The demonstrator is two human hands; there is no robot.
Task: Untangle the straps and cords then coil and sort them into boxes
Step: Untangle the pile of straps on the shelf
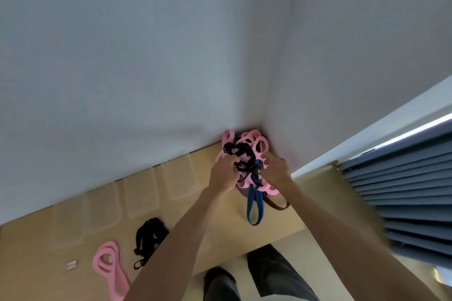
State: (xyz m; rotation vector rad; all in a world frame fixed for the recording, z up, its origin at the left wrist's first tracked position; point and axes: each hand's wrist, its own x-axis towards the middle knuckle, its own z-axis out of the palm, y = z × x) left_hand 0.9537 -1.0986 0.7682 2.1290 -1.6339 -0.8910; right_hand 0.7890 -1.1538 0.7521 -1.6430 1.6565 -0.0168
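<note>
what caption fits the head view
Both hands, left hand and right hand, grip the tangled bundle above the table.

This looks like a plain room in a home or a small office. Two bare white walls (146, 56) meet in a corner, and a light wooden table (220, 222) stands pushed into that corner. On the right, grey pleated curtains (396, 193) hang beside a white window frame (367, 139) where daylight comes in. Clear plastic boxes (139, 193) stand in a row along the wall.
</note>
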